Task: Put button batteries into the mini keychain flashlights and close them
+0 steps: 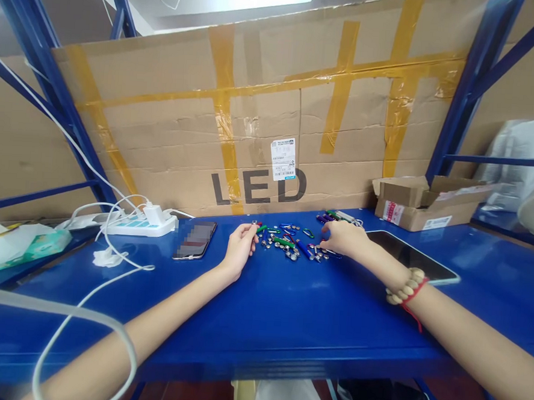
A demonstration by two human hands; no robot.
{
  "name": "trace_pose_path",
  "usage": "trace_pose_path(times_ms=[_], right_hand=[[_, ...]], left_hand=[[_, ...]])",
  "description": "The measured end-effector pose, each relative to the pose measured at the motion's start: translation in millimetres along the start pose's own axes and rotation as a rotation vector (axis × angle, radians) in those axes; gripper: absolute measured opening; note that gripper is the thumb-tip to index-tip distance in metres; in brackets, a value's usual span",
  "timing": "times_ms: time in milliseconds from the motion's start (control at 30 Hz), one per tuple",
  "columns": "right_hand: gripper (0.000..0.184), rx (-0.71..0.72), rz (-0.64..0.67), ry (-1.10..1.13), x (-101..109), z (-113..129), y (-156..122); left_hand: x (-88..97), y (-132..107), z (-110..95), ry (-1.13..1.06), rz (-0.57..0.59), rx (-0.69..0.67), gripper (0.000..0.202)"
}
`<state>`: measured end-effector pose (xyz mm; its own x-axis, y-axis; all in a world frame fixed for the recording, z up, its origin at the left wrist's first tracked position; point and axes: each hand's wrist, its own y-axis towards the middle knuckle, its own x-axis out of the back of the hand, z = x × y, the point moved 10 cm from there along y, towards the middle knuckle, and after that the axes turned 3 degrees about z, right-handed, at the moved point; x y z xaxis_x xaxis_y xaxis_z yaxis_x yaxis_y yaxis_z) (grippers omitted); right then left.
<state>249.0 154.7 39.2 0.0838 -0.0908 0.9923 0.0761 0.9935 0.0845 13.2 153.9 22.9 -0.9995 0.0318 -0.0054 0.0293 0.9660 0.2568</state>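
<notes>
My left hand (240, 248) is closed in a pinch at the left edge of a pile of small metal parts (287, 242). A small green tube (261, 228) shows at its fingertips. My right hand (344, 237) reaches over the pile's right side. Its fingers are bent, with thumb and forefinger apart, and nothing is visible between them. In the pile lie a blue tube (304, 249), a green tube (284, 241), a green carabiner clip (308, 233) and several round silver pieces (292, 254). More coloured tubes (327, 217) lie behind the right hand.
A phone (195, 240) lies left of the pile, near a white power strip (141, 224) with loose cables. A tablet (415, 257) rests under my right forearm. An open cardboard box (429, 204) stands at the back right. A large cardboard sheet (171, 140) backs the blue shelf (260, 308).
</notes>
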Motion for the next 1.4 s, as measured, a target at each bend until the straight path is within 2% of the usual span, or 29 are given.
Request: trace_pose_path(times_ms=[167, 333, 500, 600, 667, 800, 867, 967, 1133, 1233, 1400], right_hand=[[0.035, 0.053, -0.042, 0.041, -1.5, 0.6, 2.9], [0.021, 0.141, -0.127, 0.117, 4.6, 4.9, 3.2], [0.02, 0.224, -0.272, 0.311, 25.4, 13.2, 0.2], [0.021, 0.282, -0.289, 0.472, 28.9, 24.3, -3.3], [0.021, 0.3, -0.222, 0.694, 22.6, 31.0, -5.1], [0.023, 0.242, 0.072, 1.207, -7.8, 45.6, -9.1], [0.029, 0.241, 0.209, 1.312, -20.1, 56.4, -13.6], [0.039, 0.264, 0.362, 1.351, -32.6, 70.1, -20.4], [0.056, 0.35, 0.358, 1.37, -28.2, 79.1, -26.7], [0.046, 0.415, 0.361, 1.358, -23.3, 85.6, -32.0], [0.039, 0.419, 0.357, 1.35, -21.7, 88.5, -36.4]], left_hand=[[-1.9, -0.3, -0.7, -0.003, 0.016, 0.006, 0.029], [-2.5, -0.1, 1.6, -0.007, 0.03, 0.027, 0.03], [-12.0, -4.1, 2.7, -0.003, 0.1, 0.077, 0.033], [-21.8, -9.6, 3.5, 0.008, 0.159, 0.121, 0.034], [-29.0, -13.2, 4.1, 0.024, 0.206, 0.141, 0.034], [-43.3, -17.9, 2.7, 0.044, 0.321, 0.106, 0.038], [-49.0, -19.6, 1.5, 0.068, 0.373, 0.065, 0.041], [-58.2, -23.9, -0.8, 0.134, 0.459, 0.002, 0.041], [-66.4, -29.2, -5.5, 0.143, 0.532, -0.029, 0.043], [-62.1, -26.3, -7.3, 0.104, 0.496, -0.026, 0.043], [-57.2, -22.5, -4.5, 0.044, 0.476, -0.014, 0.039]])
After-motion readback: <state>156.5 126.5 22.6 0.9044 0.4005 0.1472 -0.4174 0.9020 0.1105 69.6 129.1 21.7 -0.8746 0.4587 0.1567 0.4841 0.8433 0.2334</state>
